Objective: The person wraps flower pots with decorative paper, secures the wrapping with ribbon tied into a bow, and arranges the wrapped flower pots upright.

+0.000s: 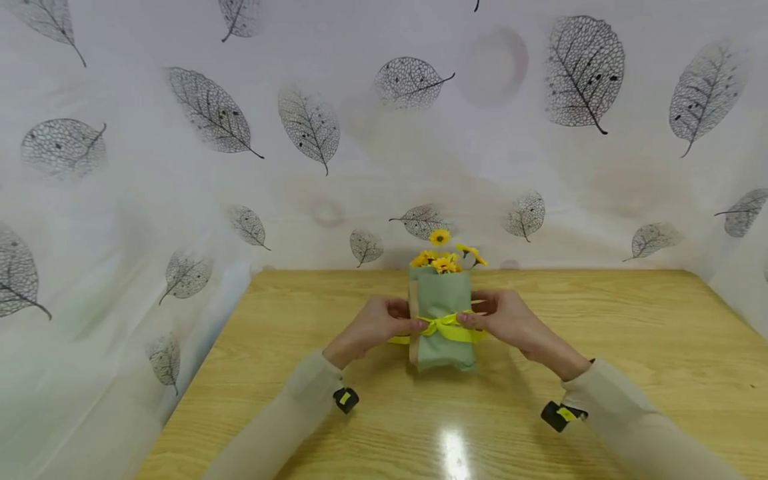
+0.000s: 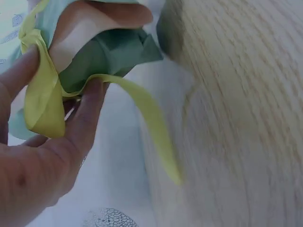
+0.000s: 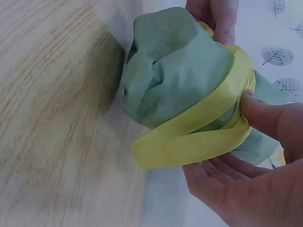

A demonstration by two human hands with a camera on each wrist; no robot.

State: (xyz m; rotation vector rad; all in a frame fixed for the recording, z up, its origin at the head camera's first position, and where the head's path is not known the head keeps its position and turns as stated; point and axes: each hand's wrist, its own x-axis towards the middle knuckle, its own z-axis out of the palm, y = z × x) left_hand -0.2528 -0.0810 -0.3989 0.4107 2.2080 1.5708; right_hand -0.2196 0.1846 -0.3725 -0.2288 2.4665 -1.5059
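Observation:
A small bouquet (image 1: 444, 293) stands upright between my hands, wrapped in sage-green paper (image 3: 175, 71) with a tan inner layer (image 2: 85, 28). Yellow flowers (image 1: 444, 263) poke out of its top. Round its middle runs a yellow ribbon (image 1: 447, 328), tied in front with loops and a loose tail (image 2: 158, 127). My left hand (image 1: 387, 320) grips the left side, thumb on the ribbon in front and fingers behind. From the right, my right hand (image 1: 504, 320) holds it the same way, its thumb pressing the ribbon near the knot.
The wooden table (image 1: 312, 293) spreads out on both sides of the bouquet. A pale cloth with a leaf print (image 1: 336, 200) hangs behind the table and along its left side. Dark wrist straps (image 1: 346, 400) are on both sleeves.

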